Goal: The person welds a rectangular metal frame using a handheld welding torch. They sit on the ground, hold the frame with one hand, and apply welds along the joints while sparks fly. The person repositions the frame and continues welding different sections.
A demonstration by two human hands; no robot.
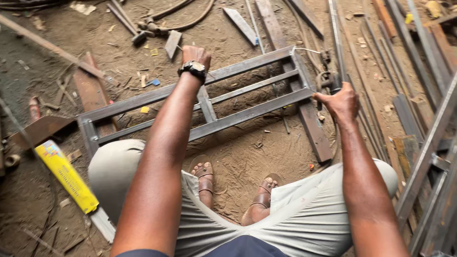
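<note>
Seen from above, a seated person works over a grey steel frame [200, 102] lying on a sandy floor [247, 157]. The left hand [195, 57], wearing a black watch [193, 70], is closed around the frame's far rail. The right hand [340, 102] is clenched on a welding holder [331, 82] at the frame's right end. A yellow packet [66, 176] lies well left of the left hand; steel bars [404, 62] lie beyond the right.
</note>
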